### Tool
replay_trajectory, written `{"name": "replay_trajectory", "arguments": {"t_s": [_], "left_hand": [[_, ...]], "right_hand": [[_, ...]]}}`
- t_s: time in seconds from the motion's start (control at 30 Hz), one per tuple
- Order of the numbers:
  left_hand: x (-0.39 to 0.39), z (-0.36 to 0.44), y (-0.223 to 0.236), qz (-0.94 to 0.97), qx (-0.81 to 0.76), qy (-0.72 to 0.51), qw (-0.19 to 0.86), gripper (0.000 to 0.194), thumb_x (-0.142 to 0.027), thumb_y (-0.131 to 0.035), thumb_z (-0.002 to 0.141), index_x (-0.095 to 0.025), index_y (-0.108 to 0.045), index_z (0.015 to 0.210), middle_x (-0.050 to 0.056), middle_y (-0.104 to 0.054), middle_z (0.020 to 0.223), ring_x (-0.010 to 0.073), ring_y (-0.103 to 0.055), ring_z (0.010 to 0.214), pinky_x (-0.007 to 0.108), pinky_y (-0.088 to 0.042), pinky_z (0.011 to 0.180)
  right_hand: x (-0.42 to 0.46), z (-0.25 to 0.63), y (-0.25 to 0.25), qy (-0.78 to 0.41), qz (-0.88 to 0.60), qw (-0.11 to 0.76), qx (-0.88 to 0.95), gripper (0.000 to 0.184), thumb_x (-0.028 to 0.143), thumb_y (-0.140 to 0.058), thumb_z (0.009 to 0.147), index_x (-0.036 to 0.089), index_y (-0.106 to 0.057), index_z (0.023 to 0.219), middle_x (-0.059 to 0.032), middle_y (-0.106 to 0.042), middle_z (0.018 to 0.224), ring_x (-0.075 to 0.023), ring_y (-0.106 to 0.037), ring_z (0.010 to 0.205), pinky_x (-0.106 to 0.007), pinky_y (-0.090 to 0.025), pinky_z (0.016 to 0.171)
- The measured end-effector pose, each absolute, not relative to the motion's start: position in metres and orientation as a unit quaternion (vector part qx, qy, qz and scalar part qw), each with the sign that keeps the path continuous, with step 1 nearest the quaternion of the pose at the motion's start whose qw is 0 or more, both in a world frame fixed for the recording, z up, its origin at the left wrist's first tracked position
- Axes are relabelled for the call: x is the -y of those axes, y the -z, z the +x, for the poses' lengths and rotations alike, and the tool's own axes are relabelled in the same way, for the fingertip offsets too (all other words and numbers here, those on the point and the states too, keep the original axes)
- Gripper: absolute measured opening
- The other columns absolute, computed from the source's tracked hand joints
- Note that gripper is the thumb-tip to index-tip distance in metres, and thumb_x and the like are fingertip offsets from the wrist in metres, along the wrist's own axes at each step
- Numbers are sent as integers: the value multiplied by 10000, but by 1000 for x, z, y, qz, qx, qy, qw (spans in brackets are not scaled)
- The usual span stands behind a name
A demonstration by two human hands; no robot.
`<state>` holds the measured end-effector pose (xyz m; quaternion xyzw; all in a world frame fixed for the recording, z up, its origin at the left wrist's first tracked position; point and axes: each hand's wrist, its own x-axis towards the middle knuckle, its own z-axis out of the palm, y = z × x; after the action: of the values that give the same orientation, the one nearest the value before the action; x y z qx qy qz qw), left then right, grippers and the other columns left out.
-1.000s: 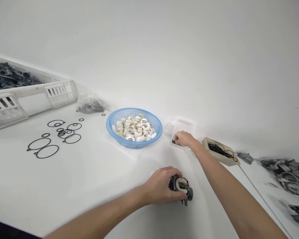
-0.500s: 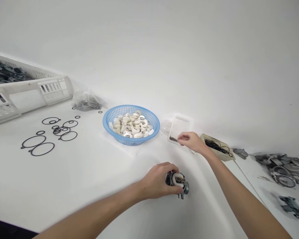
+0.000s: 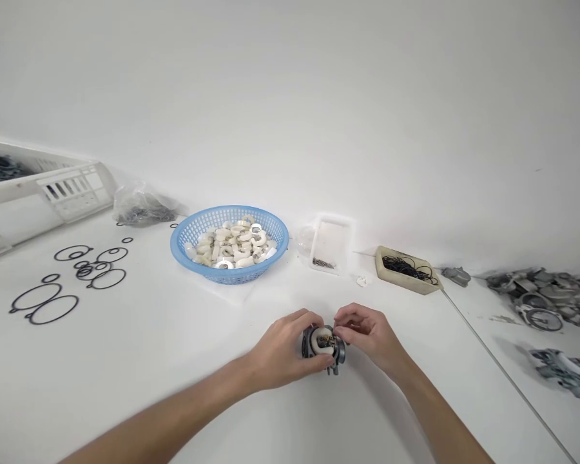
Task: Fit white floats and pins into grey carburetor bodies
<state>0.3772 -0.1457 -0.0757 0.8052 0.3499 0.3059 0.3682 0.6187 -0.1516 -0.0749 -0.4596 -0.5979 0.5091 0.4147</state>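
Note:
A small grey metal carburetor body [image 3: 325, 349] with a white float on top rests on the white table. My left hand [image 3: 283, 353] is wrapped round its left side. My right hand [image 3: 370, 335] is pinched at its top right edge; what the fingertips hold, if anything, is too small to make out. Behind them stand a blue basket [image 3: 186, 252] of white float pieces and a clear tray [image 3: 336, 235] with small dark pins.
A beige tray [image 3: 385, 274] of black O-rings sits at right, with grey metal castings [image 3: 541, 296] beyond it. Loose black rings [image 3: 53, 290] lie at left, near a white crate [image 3: 53, 187] and a plastic bag [image 3: 140, 206] of rings.
My right hand left the clear tray and came back to the carburetor body, pinching at its top. The view shifted right, so everything sits further left.

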Motion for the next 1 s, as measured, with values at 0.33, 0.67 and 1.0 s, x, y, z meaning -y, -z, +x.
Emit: {"name": "replay_trajectory", "arguments": {"t_s": [0.33,0.67,1.0], "left_hand": [[153,379,73,804,-356,-295,374,318,-335,-793,884,-251,-600,1123,-2,-681,1055,203,-651,893,316,-485,769],[154,379,72,810,-360,-292,360,298,-336,-773,909,-256,-592,1131,-10,-680,1049,188,-639,885,303,-485,768],[154,378,71,808,-359,-290,366,287,-362,-771,916,-258,-600,1122,-3,-689,1057,201,-636,898,310,-487,778]], "right_hand": [[159,616,79,-514,-470,425,579,312,499,-849,858,200,-774,908,-22,-664,747,-152,-519,662,-289,-411,611],[160,614,78,-513,-469,430,576,328,513,-830,871,195,-755,903,-20,-667,747,-147,-502,643,-286,-411,595],[164,609,76,-480,-482,442,585,329,536,-823,873,214,-755,890,-11,-627,722,-168,-519,662,-302,-423,607]]}}
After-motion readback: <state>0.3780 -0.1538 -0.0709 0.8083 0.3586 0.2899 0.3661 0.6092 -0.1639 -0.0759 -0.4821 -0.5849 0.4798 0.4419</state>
